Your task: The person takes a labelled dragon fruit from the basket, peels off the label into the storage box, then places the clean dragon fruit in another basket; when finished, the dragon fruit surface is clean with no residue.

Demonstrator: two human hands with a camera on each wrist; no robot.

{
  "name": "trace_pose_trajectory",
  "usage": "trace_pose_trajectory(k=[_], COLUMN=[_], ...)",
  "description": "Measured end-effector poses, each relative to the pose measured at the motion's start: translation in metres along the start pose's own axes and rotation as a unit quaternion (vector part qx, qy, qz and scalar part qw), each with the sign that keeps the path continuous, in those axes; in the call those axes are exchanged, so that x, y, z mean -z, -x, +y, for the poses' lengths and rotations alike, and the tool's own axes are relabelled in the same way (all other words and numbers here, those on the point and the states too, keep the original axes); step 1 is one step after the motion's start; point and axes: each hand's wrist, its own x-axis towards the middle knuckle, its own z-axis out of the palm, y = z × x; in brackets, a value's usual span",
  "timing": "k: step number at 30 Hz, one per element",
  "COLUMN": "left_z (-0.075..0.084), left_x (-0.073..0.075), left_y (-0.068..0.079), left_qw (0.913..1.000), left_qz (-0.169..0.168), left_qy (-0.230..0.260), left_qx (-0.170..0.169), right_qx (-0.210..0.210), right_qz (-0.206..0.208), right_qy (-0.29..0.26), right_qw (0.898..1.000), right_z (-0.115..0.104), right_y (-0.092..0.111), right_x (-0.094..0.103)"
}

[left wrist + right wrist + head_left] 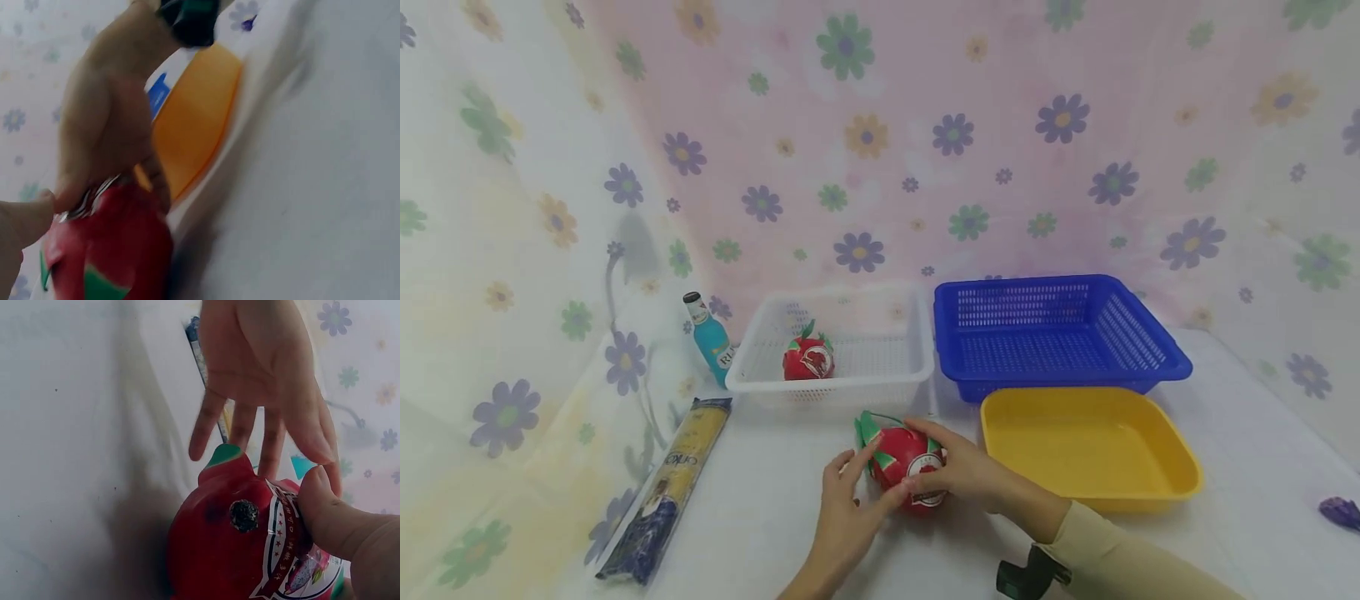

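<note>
A red dragon fruit (895, 457) with green leaf tips and a round printed label is between my two hands, over the white table. The right hand (962, 471) grips it from the right, its thumb across the label. My left hand (855, 500) is on the other side with fingers spread and fairly straight, its thumb tip close to the right thumb. In the right wrist view, a dark round spot shows on the dragon fruit (212, 550), and the straight left-hand fingers (272, 437) reach behind it. The left wrist view is blurred.
A white basket (831, 387) holds a similar red fruit (808, 358). To its right stand a blue basket (1067, 379) and a yellow tray (1093, 500). On the left are a blue bottle (710, 337) and a long pasta packet (670, 492). Something purple (1340, 512) lies far right.
</note>
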Motion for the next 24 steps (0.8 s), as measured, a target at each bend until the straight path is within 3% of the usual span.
trace_pose_trajectory(k=[4,8,15,24], left_z=[0.000,-0.001,-0.003,-0.001], left_x=[-0.013,-0.017,-0.023,-0.023], left_y=[0.008,0.005,-0.001,-0.002], left_qw=[0.9997,0.9995,0.9975,0.9980], left_qz=[0.017,0.022,0.029,0.017], left_qy=[-0.016,-0.015,-0.006,0.026], left_qx=[-0.011,-0.015,-0.064,-0.054], right_qx=[0.006,0.019,0.029,0.041], right_qz=[0.000,0.001,0.009,0.015], right_qy=[-0.004,-0.010,-0.014,0.009], right_qw=[1.000,1.000,0.999,0.999], right_z=[0.004,0.004,0.003,0.001], right_y=[-0.002,-0.005,-0.005,-0.001], right_x=[0.000,0.000,0.002,0.010])
